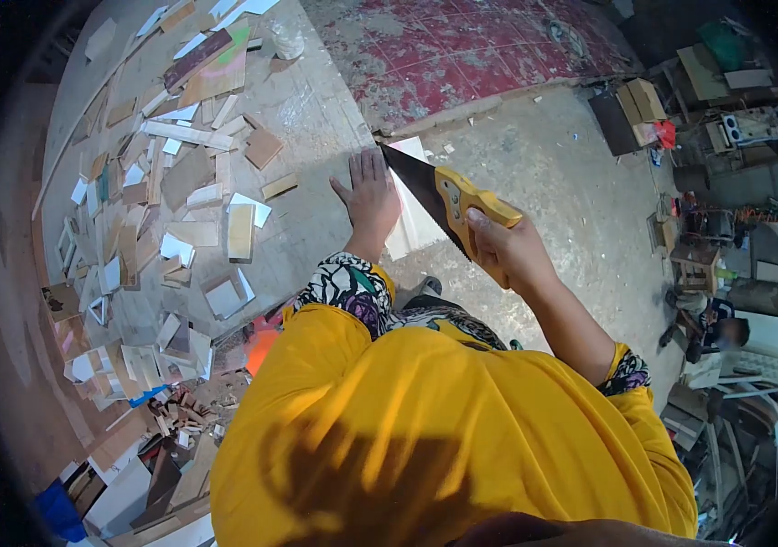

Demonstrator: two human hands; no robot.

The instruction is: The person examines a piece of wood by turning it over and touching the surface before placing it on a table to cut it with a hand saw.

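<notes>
Yellow plastic-looking handle and dark, tapering metal blade are making up the handsaw (428,190) that the right hand (506,248) is gripping. That hand's fingers are curling closed around the handle, with the thumb lying along its upper side. The saw is slanting beside the table edge, its narrow tip sitting just beyond the left fingertips and its toothed edge facing down toward the wearer.

The left hand (373,201) is lying palm down and flattened, its 4 fingers extending close together and its thumb spreading out to the side; it is grasping nothing. Its outer edge is bordering a flat, whitish board (418,230), which is jutting past the table edge over the floor, with the blade crossing above it. How much of the board is lying under the palm, I cannot tell.

The broad, dusty, grey-brown tabletop (316,219) is stretching off to the left. A small, oblong, tan wooden block (280,186) is lying near the left hand, and a brown, squarish wooden piece (263,148) is resting farther off, beside many scattered offcuts. A pale, cylindrical object (288,41) is standing near the far edge. Another person (713,324) is sitting well apart, at the right.
</notes>
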